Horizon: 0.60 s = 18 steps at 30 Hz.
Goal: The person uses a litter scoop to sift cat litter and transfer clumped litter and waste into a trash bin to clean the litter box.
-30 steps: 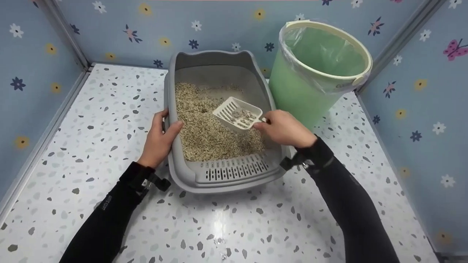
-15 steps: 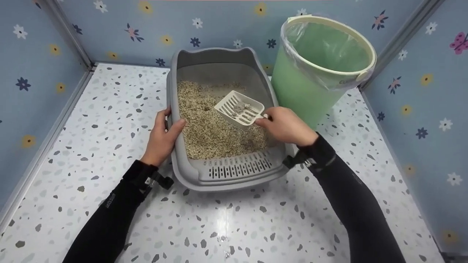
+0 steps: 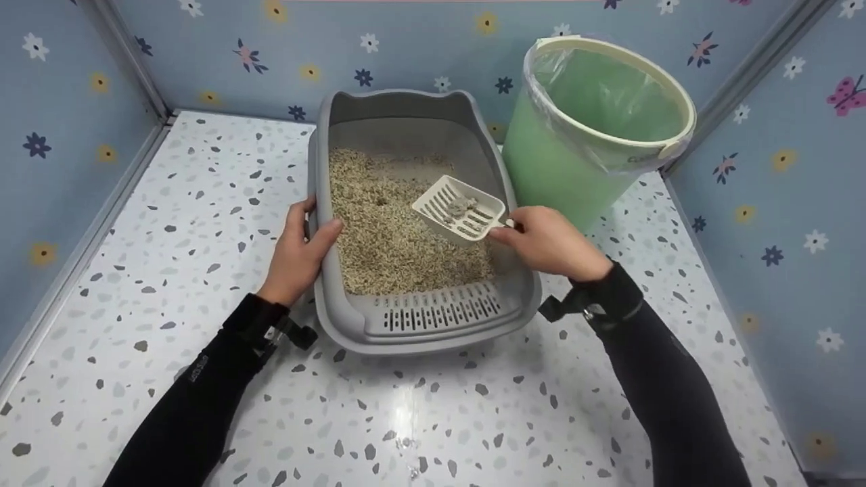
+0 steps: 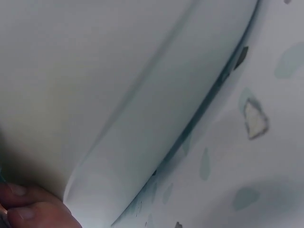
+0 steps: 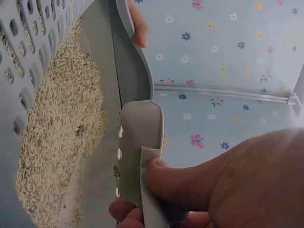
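Diagonally leftward and away, the scoop (image 3: 479, 211)

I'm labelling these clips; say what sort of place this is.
Probably an indoor pet-care corner: a litter box, a slotted scoop held over it, and a lined green bin beside it.
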Tool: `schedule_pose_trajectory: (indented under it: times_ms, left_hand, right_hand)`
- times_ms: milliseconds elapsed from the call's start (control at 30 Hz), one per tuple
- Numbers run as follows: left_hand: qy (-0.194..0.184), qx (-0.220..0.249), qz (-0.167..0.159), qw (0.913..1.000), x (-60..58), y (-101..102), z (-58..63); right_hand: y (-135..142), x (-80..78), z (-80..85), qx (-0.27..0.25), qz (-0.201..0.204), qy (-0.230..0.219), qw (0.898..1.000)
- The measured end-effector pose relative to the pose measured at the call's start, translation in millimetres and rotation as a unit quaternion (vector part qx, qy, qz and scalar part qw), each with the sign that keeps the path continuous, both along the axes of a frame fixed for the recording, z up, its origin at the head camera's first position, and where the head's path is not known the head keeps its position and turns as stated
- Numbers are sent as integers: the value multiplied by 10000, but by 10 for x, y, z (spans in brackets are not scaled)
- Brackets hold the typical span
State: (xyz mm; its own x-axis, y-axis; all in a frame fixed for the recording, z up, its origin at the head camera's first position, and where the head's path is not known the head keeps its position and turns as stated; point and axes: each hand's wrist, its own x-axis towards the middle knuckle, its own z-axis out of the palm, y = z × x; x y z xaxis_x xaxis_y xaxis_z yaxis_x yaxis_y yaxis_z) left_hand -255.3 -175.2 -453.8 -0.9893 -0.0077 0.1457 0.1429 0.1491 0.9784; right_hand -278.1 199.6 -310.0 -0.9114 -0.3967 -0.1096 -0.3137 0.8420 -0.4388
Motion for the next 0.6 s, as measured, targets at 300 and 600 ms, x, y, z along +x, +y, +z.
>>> schedule_pose_trajectory:
  times_ms: [300, 600]
  left_hand:
    - [-83, -21, 55, 9999, -5, 12, -4]
    - [-91, -13, 61, 9999, -12, 7, 9]
  right_hand:
    - [-15, -128, -72, -88, -53, -74, 9999]
    - [84, -46, 107, -348, -59, -243, 9991]
